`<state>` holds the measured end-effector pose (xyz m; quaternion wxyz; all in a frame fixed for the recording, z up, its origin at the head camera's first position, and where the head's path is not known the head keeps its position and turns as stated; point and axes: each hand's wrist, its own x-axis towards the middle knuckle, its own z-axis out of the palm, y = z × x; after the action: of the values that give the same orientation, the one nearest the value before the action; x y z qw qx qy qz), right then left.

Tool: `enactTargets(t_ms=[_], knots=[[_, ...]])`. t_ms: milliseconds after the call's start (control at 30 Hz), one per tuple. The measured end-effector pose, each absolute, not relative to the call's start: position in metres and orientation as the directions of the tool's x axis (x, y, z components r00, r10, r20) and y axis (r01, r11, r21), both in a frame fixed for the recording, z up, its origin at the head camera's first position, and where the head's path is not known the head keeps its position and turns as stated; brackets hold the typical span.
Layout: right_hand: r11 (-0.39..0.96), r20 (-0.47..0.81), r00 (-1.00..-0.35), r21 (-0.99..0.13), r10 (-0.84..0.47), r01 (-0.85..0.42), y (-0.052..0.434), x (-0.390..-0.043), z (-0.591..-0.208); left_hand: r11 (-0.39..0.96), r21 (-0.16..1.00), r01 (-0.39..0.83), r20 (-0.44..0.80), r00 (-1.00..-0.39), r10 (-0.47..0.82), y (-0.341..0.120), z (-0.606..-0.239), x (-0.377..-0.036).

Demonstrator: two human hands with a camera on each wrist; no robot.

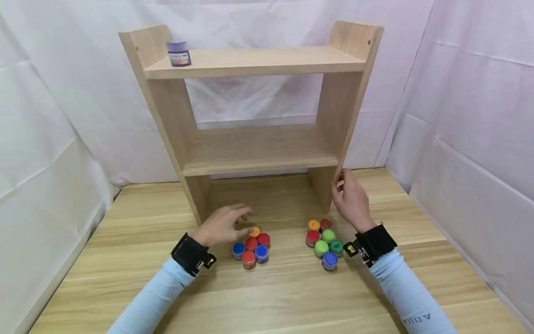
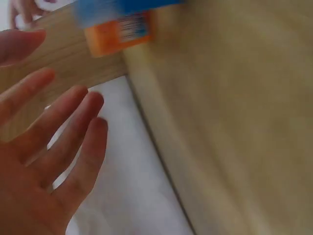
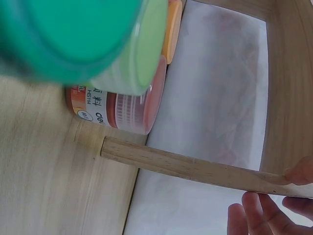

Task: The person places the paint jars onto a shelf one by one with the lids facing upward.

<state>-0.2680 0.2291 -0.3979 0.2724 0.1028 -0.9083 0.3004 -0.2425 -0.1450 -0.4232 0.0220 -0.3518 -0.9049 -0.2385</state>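
Observation:
My left hand [image 1: 241,218] hovers flat with straight, spread fingers just behind a cluster of small paint jars, nearest the yellow-lidded jar [image 1: 255,231]. The left wrist view shows that hand [image 2: 68,103] with an open palm holding nothing, and a blurred blue-lidded jar [image 2: 117,24] beyond it. My right hand [image 1: 339,182] holds the front edge of the wooden shelf's right side panel [image 1: 340,116], low down. In the right wrist view the thumb and fingers of that hand [image 3: 281,193] sit on either side of the panel edge [image 3: 186,164]. The second jar cluster [image 1: 323,241] lies beside my right wrist.
The two-tier wooden shelf [image 1: 258,62] stands at the back of the wooden table [image 1: 292,297]. A purple jar [image 1: 178,52] stands on its top board at the left. White cloth walls close in the sides and back.

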Motion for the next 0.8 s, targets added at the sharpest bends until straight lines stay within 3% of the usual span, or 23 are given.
enactTargets(t_ms=[433,800], knots=[[0.781,0.542,-0.84,-0.519,-0.014,-0.347,0.2295,-0.2699,-0.3994,0.614,0.437,0.657,0.064,-0.704,0.708,-0.1427,-0.434,-0.2476],[0.764,0.365,-0.93,-0.592,-0.03,-0.257,0.2311,-0.2731,-0.3909,0.582,0.447,0.679,0.074,-0.677,0.732,-0.1422,-0.4355,-0.2503]])
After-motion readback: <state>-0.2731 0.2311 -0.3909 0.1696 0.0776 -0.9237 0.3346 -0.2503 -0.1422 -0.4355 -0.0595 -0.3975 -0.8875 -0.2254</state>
